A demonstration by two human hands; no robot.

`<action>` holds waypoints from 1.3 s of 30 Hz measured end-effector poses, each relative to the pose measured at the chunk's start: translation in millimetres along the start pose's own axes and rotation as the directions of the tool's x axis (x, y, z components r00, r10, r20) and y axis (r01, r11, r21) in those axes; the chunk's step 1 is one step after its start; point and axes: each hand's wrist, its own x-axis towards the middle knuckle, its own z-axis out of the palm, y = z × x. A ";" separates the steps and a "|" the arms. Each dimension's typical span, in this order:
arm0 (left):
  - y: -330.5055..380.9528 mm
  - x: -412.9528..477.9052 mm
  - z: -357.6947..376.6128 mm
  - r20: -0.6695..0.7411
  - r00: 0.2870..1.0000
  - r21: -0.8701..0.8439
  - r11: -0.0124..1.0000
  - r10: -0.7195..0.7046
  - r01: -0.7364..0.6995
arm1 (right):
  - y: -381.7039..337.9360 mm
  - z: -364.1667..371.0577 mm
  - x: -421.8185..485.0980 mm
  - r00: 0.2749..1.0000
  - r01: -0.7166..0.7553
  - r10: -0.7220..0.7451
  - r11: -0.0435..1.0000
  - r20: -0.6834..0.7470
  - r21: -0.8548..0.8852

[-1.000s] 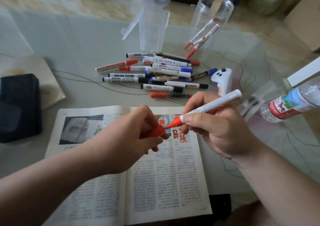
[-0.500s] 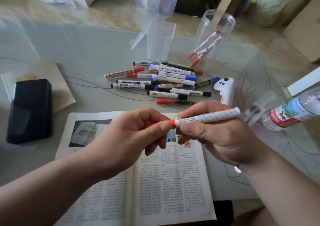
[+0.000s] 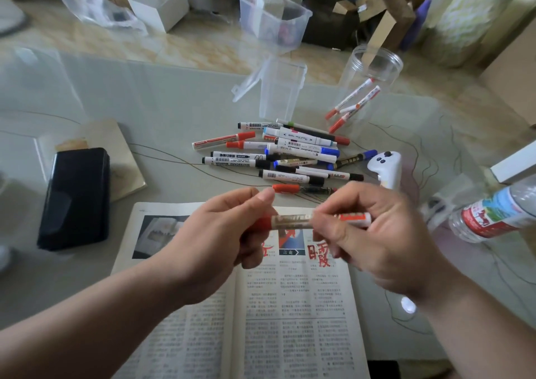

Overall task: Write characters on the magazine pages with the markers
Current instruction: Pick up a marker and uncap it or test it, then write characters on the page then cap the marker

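An open magazine (image 3: 293, 306) lies at the table's near edge, with red characters (image 3: 320, 255) written on its right page. Both hands hold one white marker with a red cap (image 3: 293, 222) level above the page. My left hand (image 3: 220, 239) grips the red cap end between thumb and fingers. My right hand (image 3: 374, 233) grips the white barrel, its tail sticking out to the right. The cap sits on the marker. A pile of several markers (image 3: 284, 155) lies beyond the magazine.
A clear jar (image 3: 374, 68) with red markers stands behind the pile, beside a clear lidded box (image 3: 281, 88). A white controller (image 3: 385, 170) and a water bottle (image 3: 499, 213) lie to the right. A black case (image 3: 75, 199) rests on a notebook at left.
The red cap, held apart in my left hand a second ago, has been pushed onto the marker's tip. The marker swung from tilted to level and my view shifted back.
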 end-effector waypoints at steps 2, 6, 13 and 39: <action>-0.7 2.3 1.8 -0.120 0.993 0.070 0.998 0.008 0.000 | 1.6 8.1 -3.5 0.998 0.049 -0.043 0.983 0.039 -0.175; -5.4 5.0 4.4 -0.261 0.963 0.258 0.966 0.062 0.008 | 6.3 17.3 -9.8 0.993 0.121 -0.112 0.925 0.047 -0.360; -5.2 1.6 7.2 -0.270 0.932 0.484 0.871 0.241 -0.085 | 0.5 22.9 2.6 0.955 -0.294 0.294 0.934 0.031 0.204; 59.3 7.0 5.6 -0.033 0.867 0.717 0.616 0.497 -0.325 | -69.9 -86.2 132.6 0.589 -0.003 -0.238 0.955 -0.772 -0.297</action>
